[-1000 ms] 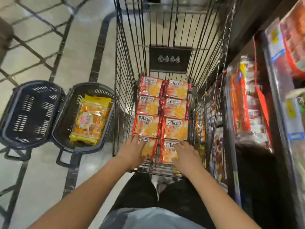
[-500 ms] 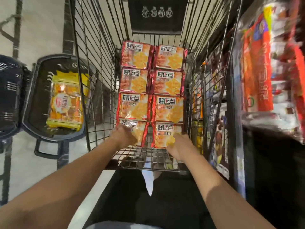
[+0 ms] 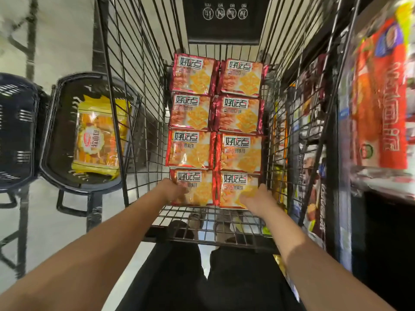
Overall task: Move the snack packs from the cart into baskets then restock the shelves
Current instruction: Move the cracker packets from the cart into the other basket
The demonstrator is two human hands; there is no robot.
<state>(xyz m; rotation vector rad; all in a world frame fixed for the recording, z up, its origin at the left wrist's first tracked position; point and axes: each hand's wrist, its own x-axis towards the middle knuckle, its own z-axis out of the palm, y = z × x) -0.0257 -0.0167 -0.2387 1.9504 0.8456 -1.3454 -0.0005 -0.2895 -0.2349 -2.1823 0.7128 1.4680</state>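
Several red and orange cracker packs lie in two columns on the floor of the wire cart. My left hand grips the near left pack at its lower left corner. My right hand grips the near right pack at its lower right corner. Both packs' near edges are covered by my fingers. On the floor left of the cart stands a dark basket holding a yellow snack pack.
A second dark basket sits further left, with nothing showing inside it. Store shelves with red and orange packets run along the right of the cart. My legs are behind the cart's near end.
My head has moved forward and down over the cart, so the packs look larger. Both hands have slid from the tops of the two nearest packs to their outer near corners.
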